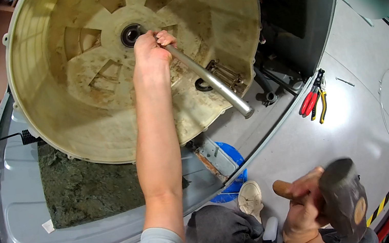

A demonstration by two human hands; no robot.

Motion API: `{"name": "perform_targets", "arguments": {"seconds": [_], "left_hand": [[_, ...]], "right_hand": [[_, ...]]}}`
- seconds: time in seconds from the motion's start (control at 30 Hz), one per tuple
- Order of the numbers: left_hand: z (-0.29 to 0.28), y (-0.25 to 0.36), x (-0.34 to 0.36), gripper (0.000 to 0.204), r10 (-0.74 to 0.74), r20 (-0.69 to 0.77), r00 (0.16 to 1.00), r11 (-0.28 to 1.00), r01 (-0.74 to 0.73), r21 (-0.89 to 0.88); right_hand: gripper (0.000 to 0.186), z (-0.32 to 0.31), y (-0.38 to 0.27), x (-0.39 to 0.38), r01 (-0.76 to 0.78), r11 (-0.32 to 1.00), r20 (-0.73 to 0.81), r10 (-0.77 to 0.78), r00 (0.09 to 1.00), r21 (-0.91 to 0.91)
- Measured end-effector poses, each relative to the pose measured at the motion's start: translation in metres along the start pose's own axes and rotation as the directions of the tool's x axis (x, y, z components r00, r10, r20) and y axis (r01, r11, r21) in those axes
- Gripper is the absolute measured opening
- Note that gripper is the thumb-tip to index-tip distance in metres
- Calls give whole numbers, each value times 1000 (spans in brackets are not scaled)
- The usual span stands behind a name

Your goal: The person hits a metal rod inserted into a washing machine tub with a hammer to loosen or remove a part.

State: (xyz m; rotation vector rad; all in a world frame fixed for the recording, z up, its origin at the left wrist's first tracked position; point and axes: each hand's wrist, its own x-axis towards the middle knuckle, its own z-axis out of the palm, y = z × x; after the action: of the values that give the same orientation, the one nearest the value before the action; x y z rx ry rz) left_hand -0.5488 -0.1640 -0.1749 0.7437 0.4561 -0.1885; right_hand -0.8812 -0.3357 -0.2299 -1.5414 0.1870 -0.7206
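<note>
A wide cream-coloured plastic washing machine tub (51, 89), stained brown inside, lies with its open side toward me. My left hand (151, 48) reaches into it and is closed around a long steel bar (214, 84). The bar's far end meets the dark round bearing (130, 35) at the tub's centre; its near end points down right past the tub's rim. Low on the right, my right hand (304, 203) grips a hammer (342, 194) by its wooden handle. The worn grey hammer head is up, apart from the bar.
A grey cabinet (27, 203) surrounds the tub, with a dark pad (91, 186) on its panel. Red-handled pliers (309, 103), yellow-black pliers (323, 106), a thin metal pin (345, 82) and a wire loop (384, 111) lie on the floor. A blue basin (232, 156) sits below the cabinet edge.
</note>
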Motion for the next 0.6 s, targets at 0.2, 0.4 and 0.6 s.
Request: {"name": "perform_targets", "arguments": {"seconds": [0.2,0.4,0.6], "left_hand": [[11,-4,4,25,120,43,992,992,-122,37],[-2,0,-9,21,30,22,999,998,-29,-51],[-3,-6,-12,20,54,34,998,999,-54,-5]], "right_hand": [[28,27,42,12,21,947,264,68,962,-320],[8,15,1,3,34,999,-41,-35,999,-29],[8,26,-16,9,-184,946,-217,244,945,265]]}}
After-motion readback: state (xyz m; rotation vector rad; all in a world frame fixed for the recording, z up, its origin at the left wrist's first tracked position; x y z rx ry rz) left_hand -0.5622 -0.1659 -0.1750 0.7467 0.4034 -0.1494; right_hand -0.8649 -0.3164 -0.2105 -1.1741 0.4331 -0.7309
